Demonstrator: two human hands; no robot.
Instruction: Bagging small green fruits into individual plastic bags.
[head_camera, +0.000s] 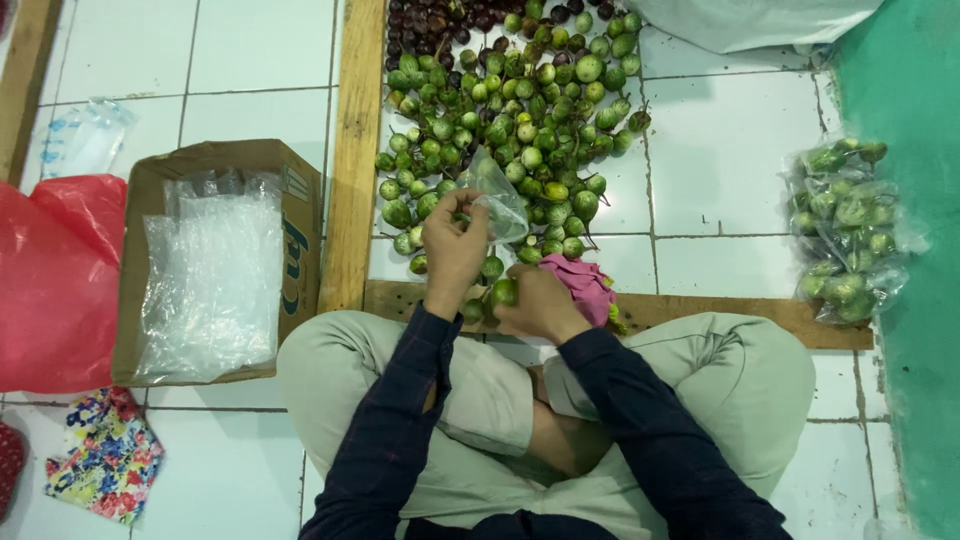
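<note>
- A red plastic bag (55, 280) lies at the far left on the white tiled floor (720, 150), with a flowered cloth (105, 455) below it and a small clear packet (85, 138) above it
- Just right of the red bag sits an open cardboard box (300, 235) filled with a stack of clear plastic bags (212, 280)
- A wooden frame (355, 150) runs up beside the box and along the floor in front of the person's crossed legs (490, 400)
- The left hand (453, 245) is raised over the near edge of the heap, fingers pinched closed on the mouth of a small clear bag (497, 200) that stands up from the grip, just above the fruit
- The heap of small round green eggplants (515, 130) fills the framed area beyond both hands; darker purple ones (440, 25) lie at its far end
- The right hand (540, 305) rests low by the wooden frame, fingers curled round one green eggplant (503, 292), close beside the left wrist
- A pink cloth (585, 285) lies touching the right hand's far side
- A pale sack (750, 20) shows at the top edge
- At the far right, filled clear bags of green eggplants (845, 230) lie together where the tiles meet a green surface (905, 300), well apart from the hands
</note>
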